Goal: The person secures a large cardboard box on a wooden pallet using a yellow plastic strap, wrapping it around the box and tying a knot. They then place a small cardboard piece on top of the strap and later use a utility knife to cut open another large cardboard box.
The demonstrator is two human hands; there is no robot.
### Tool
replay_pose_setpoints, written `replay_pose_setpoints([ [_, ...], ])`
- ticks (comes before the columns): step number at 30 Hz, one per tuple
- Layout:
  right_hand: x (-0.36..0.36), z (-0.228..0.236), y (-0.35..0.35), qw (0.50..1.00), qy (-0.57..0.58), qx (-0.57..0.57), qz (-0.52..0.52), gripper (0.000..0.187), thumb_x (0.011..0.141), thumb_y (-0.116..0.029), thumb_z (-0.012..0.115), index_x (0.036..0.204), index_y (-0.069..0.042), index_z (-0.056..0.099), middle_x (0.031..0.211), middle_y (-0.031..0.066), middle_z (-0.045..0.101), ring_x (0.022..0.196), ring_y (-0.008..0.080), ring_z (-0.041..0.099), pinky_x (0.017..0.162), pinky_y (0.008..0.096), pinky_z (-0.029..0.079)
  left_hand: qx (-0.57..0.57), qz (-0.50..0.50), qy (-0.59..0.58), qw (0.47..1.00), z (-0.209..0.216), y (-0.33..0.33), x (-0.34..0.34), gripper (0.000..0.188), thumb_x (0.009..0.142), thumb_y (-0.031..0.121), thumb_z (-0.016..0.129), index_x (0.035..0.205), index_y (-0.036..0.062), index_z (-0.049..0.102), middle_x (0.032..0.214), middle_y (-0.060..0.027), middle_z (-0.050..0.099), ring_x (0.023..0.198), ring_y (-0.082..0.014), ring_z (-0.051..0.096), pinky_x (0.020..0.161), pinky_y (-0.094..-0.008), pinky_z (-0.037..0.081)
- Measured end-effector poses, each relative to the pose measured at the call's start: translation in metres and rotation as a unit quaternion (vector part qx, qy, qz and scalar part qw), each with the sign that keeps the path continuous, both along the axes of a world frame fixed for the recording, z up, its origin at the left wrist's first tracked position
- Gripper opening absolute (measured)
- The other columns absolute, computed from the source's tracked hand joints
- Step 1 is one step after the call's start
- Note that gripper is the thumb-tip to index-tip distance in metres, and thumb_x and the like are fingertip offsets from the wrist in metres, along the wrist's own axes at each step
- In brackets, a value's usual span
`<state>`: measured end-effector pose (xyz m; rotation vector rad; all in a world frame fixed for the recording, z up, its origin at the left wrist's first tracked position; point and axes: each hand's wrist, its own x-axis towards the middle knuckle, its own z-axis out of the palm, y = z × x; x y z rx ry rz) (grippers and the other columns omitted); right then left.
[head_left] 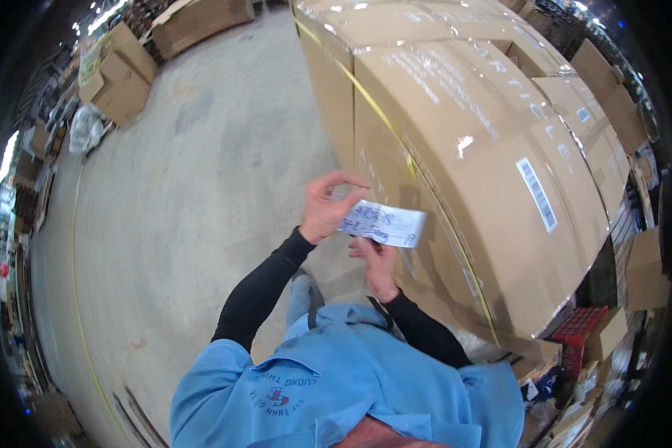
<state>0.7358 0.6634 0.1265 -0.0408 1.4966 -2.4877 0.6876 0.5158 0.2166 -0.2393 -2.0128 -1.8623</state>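
My left hand (327, 207) pinches the left end of a white paper slip (396, 225) with blue handwriting on it. The slip is held out flat in front of my chest, beside a large cardboard carton (440, 134). Just below the slip is my right hand (381, 267), its fingers curled and partly hidden by the paper. Something small and dark shows at those fingers, too little of it visible to name. Yellow strapping (384, 112) runs along the carton's near side, and clear wrap shines over its top. A white barcode label (537, 194) is stuck on top.
A red plastic crate (577, 332) and loose cardboard lie at the lower right, past the carton. Opened boxes (119, 78) and a clear plastic bundle (87, 128) stand at the far left. A yellow line (75, 246) runs along the grey concrete floor (164, 209).
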Motion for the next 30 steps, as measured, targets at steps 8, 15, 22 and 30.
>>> replay_pose_setpoints([
  [8,-0.044,-0.007,-0.051,0.986,-0.081,0.128,-0.071,0.026,0.090,-0.016,0.065,0.111,0.000,0.064,0.101,0.0070,0.067,0.086,0.0147,0.064,0.076,0.0284,0.052,-0.096,-0.215,0.086,0.968,-0.006,-0.045,-0.191,0.012,0.082,0.011,0.068,0.093,0.0062,0.071,0.095,-0.0072,0.071,0.092,-0.0187,0.066,0.084,-0.0328,0.050],
  [15,-0.126,0.127,-0.074,0.772,0.246,0.490,-0.322,0.036,0.080,-0.008,0.067,0.115,0.002,0.063,0.114,0.0201,0.064,0.108,0.0330,0.060,0.096,0.0396,0.044,-0.055,-0.393,0.028,0.918,-0.017,-0.074,-0.260,0.017,0.088,0.006,0.062,0.103,0.0058,0.071,0.103,-0.0056,0.070,0.101,-0.0161,0.063,0.091,-0.0309,0.048],
  [22,-0.171,0.110,-0.090,0.665,0.227,0.663,-0.258,0.057,0.079,-0.018,0.069,0.130,-0.001,0.049,0.124,0.0179,0.056,0.114,0.0351,0.052,0.097,0.0432,0.043,-0.035,-0.464,0.060,0.883,0.003,-0.078,-0.266,0.026,0.090,-0.001,0.055,0.114,0.0035,0.066,0.110,-0.0069,0.069,0.103,-0.0156,0.063,0.091,-0.0309,0.048],
  [30,-0.188,0.097,-0.111,0.598,0.190,0.718,-0.301,0.056,0.076,-0.017,0.070,0.125,-0.001,0.050,0.108,0.0169,0.060,0.105,0.0336,0.055,0.090,0.0429,0.045,-0.116,-0.496,0.110,0.853,-0.006,-0.090,-0.286,0.030,0.091,-0.005,0.051,0.119,-0.0009,0.060,0.120,-0.0101,0.065,0.112,-0.0186,0.059,0.095,-0.0307,0.045],
])
